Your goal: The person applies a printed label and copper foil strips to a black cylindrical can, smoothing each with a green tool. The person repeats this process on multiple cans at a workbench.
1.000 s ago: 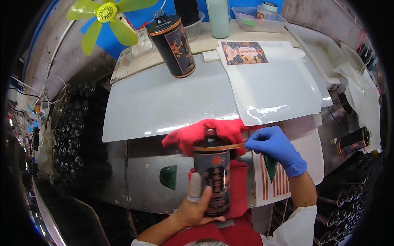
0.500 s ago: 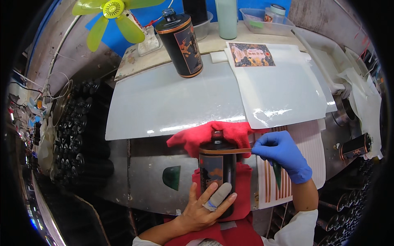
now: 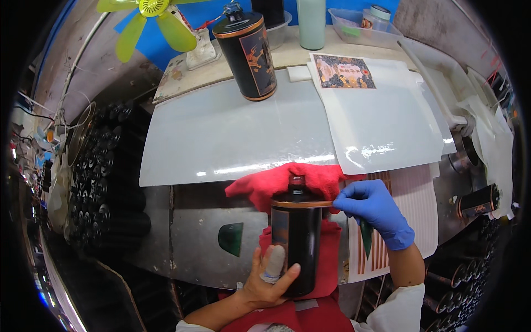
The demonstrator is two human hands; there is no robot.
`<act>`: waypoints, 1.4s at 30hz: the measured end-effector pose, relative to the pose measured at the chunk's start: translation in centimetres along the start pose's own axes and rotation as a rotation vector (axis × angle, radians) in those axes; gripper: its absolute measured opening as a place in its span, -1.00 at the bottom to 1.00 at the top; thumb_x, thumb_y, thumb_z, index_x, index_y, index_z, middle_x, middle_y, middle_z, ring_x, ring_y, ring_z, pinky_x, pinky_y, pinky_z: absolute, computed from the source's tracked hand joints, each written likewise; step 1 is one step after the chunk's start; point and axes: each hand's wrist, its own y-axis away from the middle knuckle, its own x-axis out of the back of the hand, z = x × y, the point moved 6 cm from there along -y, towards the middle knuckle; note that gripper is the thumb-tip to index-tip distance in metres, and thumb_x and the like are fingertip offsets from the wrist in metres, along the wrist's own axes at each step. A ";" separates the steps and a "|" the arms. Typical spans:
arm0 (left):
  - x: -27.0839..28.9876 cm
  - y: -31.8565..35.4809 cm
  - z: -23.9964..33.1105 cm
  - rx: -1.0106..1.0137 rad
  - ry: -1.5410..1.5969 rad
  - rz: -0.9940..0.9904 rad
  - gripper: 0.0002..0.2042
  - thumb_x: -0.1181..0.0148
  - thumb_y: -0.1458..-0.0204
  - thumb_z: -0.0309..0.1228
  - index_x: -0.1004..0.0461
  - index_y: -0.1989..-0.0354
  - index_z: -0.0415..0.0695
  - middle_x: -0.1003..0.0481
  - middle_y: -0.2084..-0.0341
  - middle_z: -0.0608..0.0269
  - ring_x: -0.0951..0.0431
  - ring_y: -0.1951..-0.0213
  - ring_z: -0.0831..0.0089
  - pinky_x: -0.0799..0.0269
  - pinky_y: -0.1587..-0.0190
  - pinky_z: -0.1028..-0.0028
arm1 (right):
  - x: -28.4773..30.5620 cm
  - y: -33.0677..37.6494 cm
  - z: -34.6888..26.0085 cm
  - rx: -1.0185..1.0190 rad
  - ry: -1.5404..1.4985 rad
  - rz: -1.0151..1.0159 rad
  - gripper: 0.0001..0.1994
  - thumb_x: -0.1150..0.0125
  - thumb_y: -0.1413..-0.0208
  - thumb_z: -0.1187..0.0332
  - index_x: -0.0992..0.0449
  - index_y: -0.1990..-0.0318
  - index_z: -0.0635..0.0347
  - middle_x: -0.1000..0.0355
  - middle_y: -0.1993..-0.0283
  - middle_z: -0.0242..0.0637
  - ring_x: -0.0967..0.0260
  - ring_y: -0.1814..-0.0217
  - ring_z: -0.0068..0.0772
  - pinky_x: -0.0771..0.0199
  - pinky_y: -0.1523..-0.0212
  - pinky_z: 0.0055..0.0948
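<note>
A black bottle (image 3: 304,238) with a short neck stands upright in front of me, its picture panel turned to the left. My left hand (image 3: 270,281) is closed around its lower left side; a pale finger cot covers one finger. Round the bottle's shoulder runs a copper-coloured strip (image 3: 298,205). Its right end is pinched by my blue-gloved right hand (image 3: 375,211), close beside the bottle. A pointed dark green scraper (image 3: 366,238) hangs below that hand, apparently tucked in its other fingers. Red cloth (image 3: 265,187) lies behind and under the bottle.
Left of the bottle lies a green rounded plate (image 3: 230,239). At right, a backing sheet (image 3: 420,221) carries several copper strips. A finished-looking black bottle (image 3: 249,61) stands behind, near a green fan (image 3: 155,27). Racked black bottles (image 3: 116,177) fill the left side.
The bottle has turned, carrying its picture panel leftward. My right hand has come in closer to the bottle, and less of the strip stretches free. My left fingers have shifted left with it.
</note>
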 end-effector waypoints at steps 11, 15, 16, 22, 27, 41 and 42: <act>1.6 -0.8 0.4 0.033 0.077 0.114 0.01 -0.29 0.29 0.17 0.02 -0.30 -0.13 -0.18 -0.13 -0.27 0.00 -0.28 -0.11 0.32 -0.23 -0.17 | -1.1 -0.5 -0.5 0.018 0.036 0.001 -0.79 -0.32 0.07 0.32 -0.56 0.38 0.31 -0.44 0.54 -0.41 -0.31 0.55 -0.72 -0.30 0.53 -0.69; 0.0 -2.9 1.7 -0.071 -0.177 -0.147 -0.39 -0.26 0.15 0.01 -0.37 -0.10 0.02 -0.16 -0.15 -0.26 0.01 -0.28 -0.08 0.32 -0.26 -0.09 | -1.0 -0.6 -0.5 0.003 0.044 0.029 -0.79 -0.32 0.07 0.32 -0.56 0.39 0.31 -0.44 0.55 -0.42 -0.31 0.54 -0.73 -0.30 0.52 -0.69; -0.2 -2.5 1.1 -0.028 -0.053 -0.078 -0.39 -0.27 0.15 -0.01 -0.37 -0.10 0.00 -0.16 -0.15 -0.29 -0.01 -0.27 -0.11 0.28 -0.27 -0.08 | -1.0 -0.6 -0.5 0.011 0.041 0.032 -0.80 -0.32 0.07 0.33 -0.57 0.39 0.31 -0.43 0.55 -0.43 -0.30 0.54 -0.73 -0.30 0.51 -0.69; -0.6 0.2 -2.4 0.005 0.274 0.034 -0.06 -0.19 0.21 0.18 0.04 -0.28 -0.13 0.12 -0.21 -0.44 0.01 -0.24 -0.24 0.21 -0.25 -0.10 | -2.8 -0.1 -2.1 0.083 0.072 -0.007 -0.86 -0.30 0.08 0.40 -0.55 0.42 0.30 -0.42 0.56 -0.43 -0.29 0.54 -0.74 -0.28 0.52 -0.70; 1.2 -1.0 0.0 -0.009 0.158 0.070 -0.11 -0.21 0.27 0.25 -0.21 -0.20 -0.09 -0.01 -0.19 -0.41 0.05 -0.27 -0.21 0.42 -0.23 -0.19 | -2.6 0.0 -1.7 0.026 0.072 -0.006 -0.83 -0.31 0.07 0.36 -0.57 0.39 0.30 -0.43 0.52 -0.43 -0.29 0.47 -0.74 -0.33 0.42 -0.68; -0.2 -1.8 0.1 0.036 0.042 -0.063 -0.29 -0.26 0.26 0.17 -0.39 -0.06 -0.01 -0.13 -0.16 -0.20 0.03 -0.24 -0.21 0.32 -0.21 -0.19 | -2.4 -0.6 -1.7 0.085 0.105 0.023 -0.88 -0.32 0.10 0.42 -0.53 0.48 0.29 -0.40 0.59 -0.45 -0.27 0.58 -0.76 -0.23 0.57 -0.72; -0.3 -1.5 -0.4 0.028 0.110 -0.018 -0.26 -0.26 0.28 0.18 -0.37 -0.08 -0.02 -0.07 -0.17 -0.29 0.04 -0.24 -0.24 0.32 -0.21 -0.19 | -2.3 -0.6 -1.5 0.080 0.105 0.021 -0.86 -0.32 0.09 0.39 -0.54 0.46 0.30 -0.40 0.58 -0.45 -0.27 0.55 -0.76 -0.25 0.54 -0.71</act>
